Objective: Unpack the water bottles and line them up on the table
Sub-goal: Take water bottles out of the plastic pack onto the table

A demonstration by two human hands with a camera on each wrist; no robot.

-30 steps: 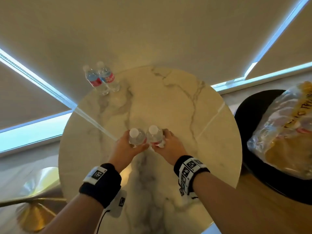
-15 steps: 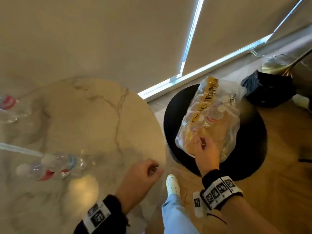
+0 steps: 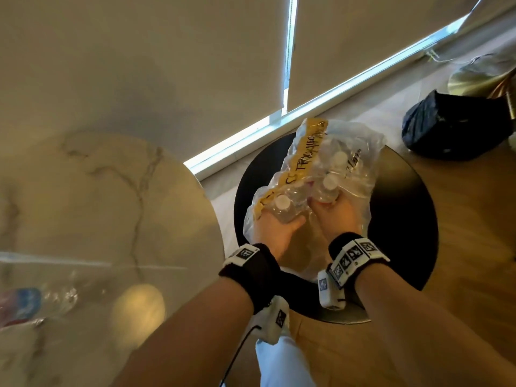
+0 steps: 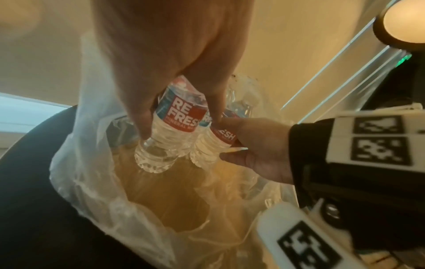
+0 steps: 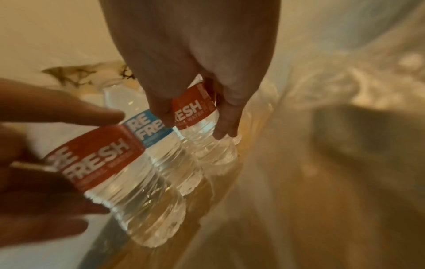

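Observation:
A torn clear plastic pack (image 3: 351, 152) with yellow print holds small water bottles on a round black stool (image 3: 405, 219). Both my hands are inside it. My left hand (image 3: 279, 222) grips a white-capped bottle (image 3: 282, 203); in the left wrist view my left hand (image 4: 179, 125) wraps that bottle (image 4: 158, 158) at its red and blue label. My right hand (image 3: 332, 210) grips a second bottle (image 3: 331, 185), and the right wrist view shows my right hand (image 5: 195, 127) round its bottle (image 5: 214, 154). A third bottle (image 5: 165, 156) stands between them.
The round marble table (image 3: 117, 196) is to my left, with blurred bottles (image 3: 25, 303) at its lower left. A black bag (image 3: 452, 127) lies on the wooden floor beyond the stool. Window blinds run behind. My trouser leg (image 3: 279, 364) is between table and stool.
My hands let go of two bottles on the marble table. The view turned right to the stool, the right hand reached the pack first, and now each hand grips a bottle there.

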